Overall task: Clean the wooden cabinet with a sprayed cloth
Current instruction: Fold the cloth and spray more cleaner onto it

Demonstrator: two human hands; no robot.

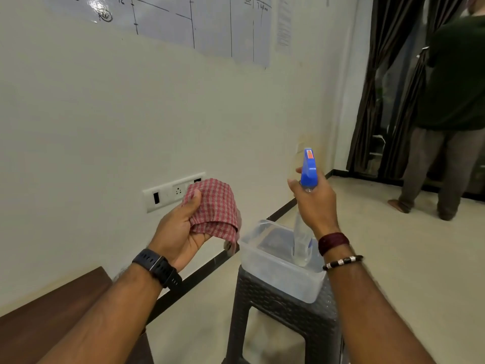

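Note:
My left hand [181, 227] grips a folded red-and-white checked cloth [215, 206], held up in front of the wall. My right hand [315, 203] is closed around the neck of a clear spray bottle [301, 240] with a blue trigger head [309, 166], its nozzle turned towards the cloth. The bottle's base hangs over a clear plastic tub [273, 261]. The dark wooden cabinet [52, 311] shows only as a top corner at the lower left, below my left forearm.
The tub rests on a dark woven-pattern stool [275, 319]. A switch and socket plate [168, 195] sits on the white wall behind the cloth. Another person [451, 114] stands at the right by dark curtains [388, 88]. Pale tiled floor lies between.

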